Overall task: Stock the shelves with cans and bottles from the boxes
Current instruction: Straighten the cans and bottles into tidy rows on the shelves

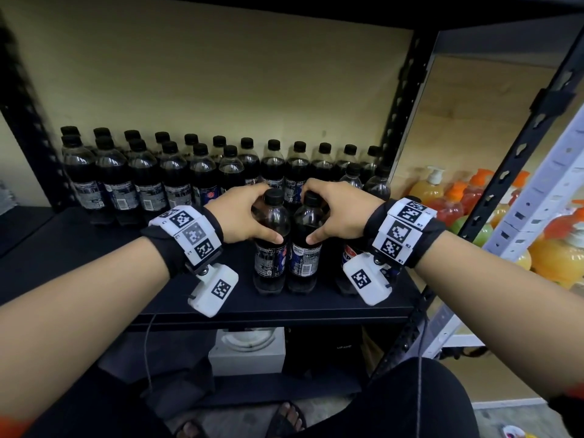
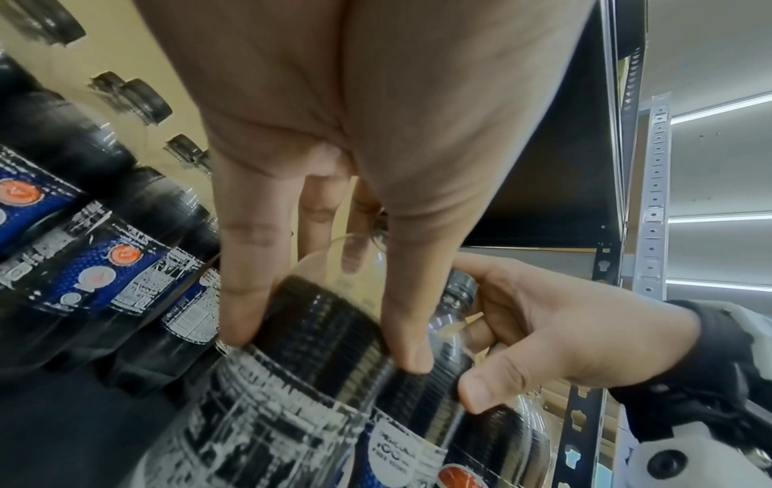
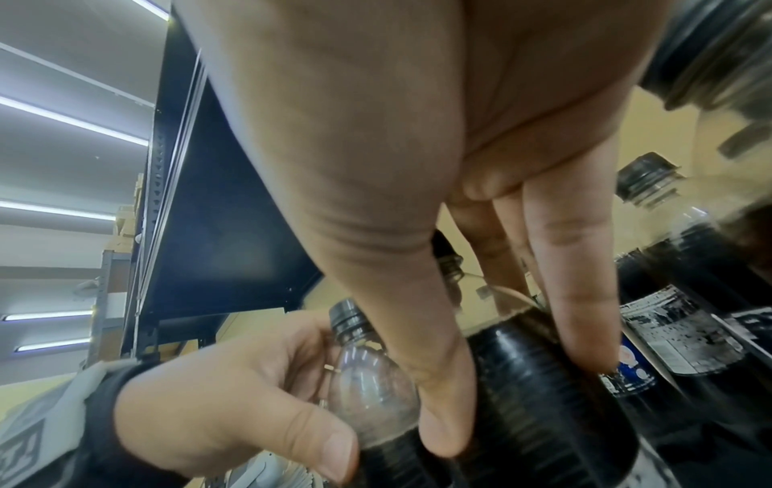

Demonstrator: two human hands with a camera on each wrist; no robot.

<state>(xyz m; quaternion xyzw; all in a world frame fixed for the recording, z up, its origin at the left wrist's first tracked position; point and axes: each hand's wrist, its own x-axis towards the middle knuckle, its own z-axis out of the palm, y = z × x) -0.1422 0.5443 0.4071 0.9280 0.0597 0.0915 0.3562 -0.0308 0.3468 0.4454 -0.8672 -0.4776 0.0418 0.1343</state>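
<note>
Two dark cola bottles with black caps stand upright side by side near the front of the black shelf [image 1: 110, 267]. My left hand [image 1: 268, 213] grips the left bottle [image 1: 271, 263] around its shoulder, thumb in front. My right hand [image 1: 313, 213] grips the right bottle [image 1: 302, 263] the same way. In the left wrist view my left hand [image 2: 326, 327] wraps its bottle [image 2: 292, 396], with the right hand [image 2: 564, 336] beside it. In the right wrist view my right hand [image 3: 513, 373] holds its bottle [image 3: 539, 412], next to the left hand [image 3: 229, 412].
Rows of matching bottles [image 1: 189, 172] fill the back of the shelf. Another bottle [image 1: 349, 257] stands partly hidden behind my right wrist. The rack's black upright [image 1: 398, 121] bounds the right side. Coloured soap dispensers [image 1: 442, 197] sit on the neighbouring rack. A white box [image 1: 246, 349] lies below.
</note>
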